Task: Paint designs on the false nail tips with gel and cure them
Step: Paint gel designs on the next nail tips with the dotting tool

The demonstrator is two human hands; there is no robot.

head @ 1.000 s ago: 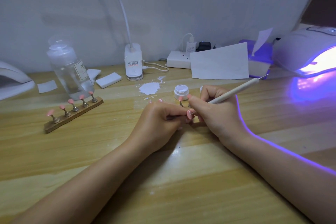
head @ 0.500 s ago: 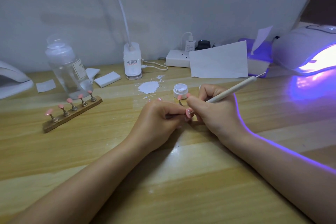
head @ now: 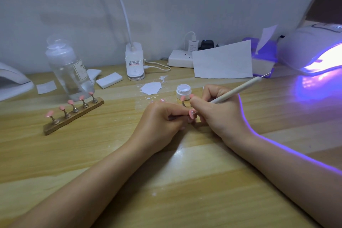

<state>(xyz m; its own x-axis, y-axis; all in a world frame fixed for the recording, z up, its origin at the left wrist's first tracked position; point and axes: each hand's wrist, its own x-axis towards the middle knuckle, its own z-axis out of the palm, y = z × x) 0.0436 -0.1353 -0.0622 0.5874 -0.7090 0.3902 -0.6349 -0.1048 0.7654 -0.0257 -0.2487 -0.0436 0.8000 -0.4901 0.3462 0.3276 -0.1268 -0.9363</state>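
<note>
Nail tip [head: 192, 113], pink with small white dots on it, sits at the centre of the frame, mounted on a little stand whose stem your left hand [head: 159, 124] pinches between curled fingers. Your right hand [head: 220, 114] grips the dotting pen [head: 238, 89] like a pencil, its shaft slanting up toward the right of the frame. The working end is hidden behind your fingers, so whether it touches the tip cannot be told.

Both hands rest low on the tabletop [head: 166, 181] and touch each other beside the tip; keep that contact, because it steadies both the pen and the tip. Judging by the dots, you are partway through the design on this tip. Lower the pen straight down, touch lightly, and lift cleanly so each dot stays round. Turn the stem with your left fingers to bring a fresh area up, instead of bending your right wrist.

Reload from the open white gel pot [head: 182, 90] just above your hands; a second pink tip on a stand [head: 183, 99] stands right in front of it, so reach round that. An overloaded pen will likely flood the dots together. The wooden rack [head: 74, 114] at the left of the frame carries five more pink tips. The curing lamp [head: 314, 50] glows violet at the right edge, well apart from your hands; carry the tip there level, since uncured gel can run.
</note>
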